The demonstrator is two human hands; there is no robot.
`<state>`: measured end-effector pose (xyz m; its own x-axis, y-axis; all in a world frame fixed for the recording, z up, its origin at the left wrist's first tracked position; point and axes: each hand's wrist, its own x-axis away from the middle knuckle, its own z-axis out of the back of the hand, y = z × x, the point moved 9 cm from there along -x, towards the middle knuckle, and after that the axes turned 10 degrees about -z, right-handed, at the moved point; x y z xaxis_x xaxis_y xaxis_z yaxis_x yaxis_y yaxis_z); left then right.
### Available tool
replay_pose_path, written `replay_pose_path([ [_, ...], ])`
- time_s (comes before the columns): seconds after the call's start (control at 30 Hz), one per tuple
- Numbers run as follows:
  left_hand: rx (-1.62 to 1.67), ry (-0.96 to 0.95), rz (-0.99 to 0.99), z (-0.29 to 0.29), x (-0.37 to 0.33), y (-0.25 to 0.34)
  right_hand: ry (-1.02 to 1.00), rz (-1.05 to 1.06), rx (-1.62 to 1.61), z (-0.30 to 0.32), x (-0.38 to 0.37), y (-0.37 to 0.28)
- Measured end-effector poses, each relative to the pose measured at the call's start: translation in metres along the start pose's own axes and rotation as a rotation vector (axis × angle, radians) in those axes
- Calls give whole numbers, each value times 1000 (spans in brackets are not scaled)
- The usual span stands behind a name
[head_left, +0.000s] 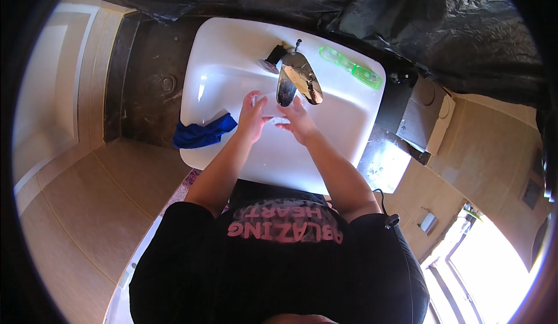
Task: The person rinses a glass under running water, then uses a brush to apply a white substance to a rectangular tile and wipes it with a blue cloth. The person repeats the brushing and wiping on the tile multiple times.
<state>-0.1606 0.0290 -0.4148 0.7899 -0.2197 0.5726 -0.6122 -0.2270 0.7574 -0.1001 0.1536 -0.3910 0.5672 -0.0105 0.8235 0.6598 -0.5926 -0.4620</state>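
Over the white sink basin (279,155), below the shiny metal faucet (301,75), my two hands face each other. My left hand (252,117) has its fingers curled around the left side of a clear, see-through object (273,110). From the other side, my right hand (298,120) grips it, with thumb and fingers bent. The object's exact kind cannot be made out; it blends with the white basin, and the faucet hides part of its far side. Draped over the sink's left rim is a blue cloth (204,133).
A green see-through holder (351,69) lies on the sink's back right ledge. Beside the faucet stands a small dark object (272,60). Black plastic sheeting (401,27) hangs behind the sink. A dark counter (154,79) borders it on the left, and a bright window (488,266) is at lower right.
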Motion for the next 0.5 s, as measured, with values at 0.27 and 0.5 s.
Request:
replay_pose_path([
  [0.27, -977, -299, -950, -43, 54, 92, -38, -228, -255, -3, -51, 30],
  [0.5, -963, -242, -994, -27, 49, 90, -271, -145, -144, -27, -36, 14],
])
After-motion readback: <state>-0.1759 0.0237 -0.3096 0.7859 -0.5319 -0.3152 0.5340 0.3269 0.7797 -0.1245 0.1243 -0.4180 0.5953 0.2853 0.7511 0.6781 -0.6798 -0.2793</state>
